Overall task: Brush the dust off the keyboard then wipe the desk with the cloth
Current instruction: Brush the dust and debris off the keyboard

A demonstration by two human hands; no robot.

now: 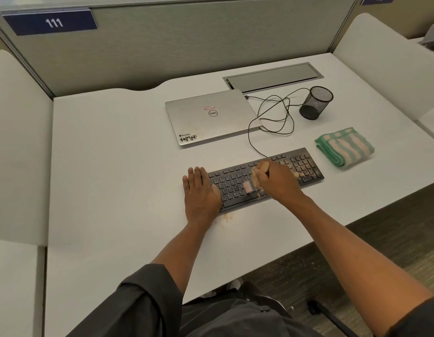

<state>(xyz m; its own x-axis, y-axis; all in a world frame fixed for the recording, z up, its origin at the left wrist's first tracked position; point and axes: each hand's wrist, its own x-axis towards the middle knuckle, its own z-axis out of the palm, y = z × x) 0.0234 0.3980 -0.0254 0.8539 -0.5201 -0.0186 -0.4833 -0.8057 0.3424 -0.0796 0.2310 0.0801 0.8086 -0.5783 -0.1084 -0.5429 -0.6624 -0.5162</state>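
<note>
sleeves: dark sleeves [143,295] right at the bottom, both arms reaching out over the tabletop [109,166]
left hand [201,190]: flat on the keyboard's left end, fingers straight and relaxed
right hand [276,181]: fingers clenched round a small brush [250,186], bristles down on the keys
keyboard [306,166]: black, mid tabletop, tan dust mostly on the numpad end
crumbs [226,218]: bit of dust just in front of the keyboard
cloth [344,147]: folded green striped, right of the keyboard, not touching
further back: closed laptop [211,115], tangled cable [272,117], mesh pen cup [316,102], sign reading 111 [50,22]

The keyboard [264,180] lies at the worktop's [114,154] front edge. Behind it sits the laptop [211,116] (lid closed). The cloth [344,147] lies right, pen cup [315,102] behind.
</note>
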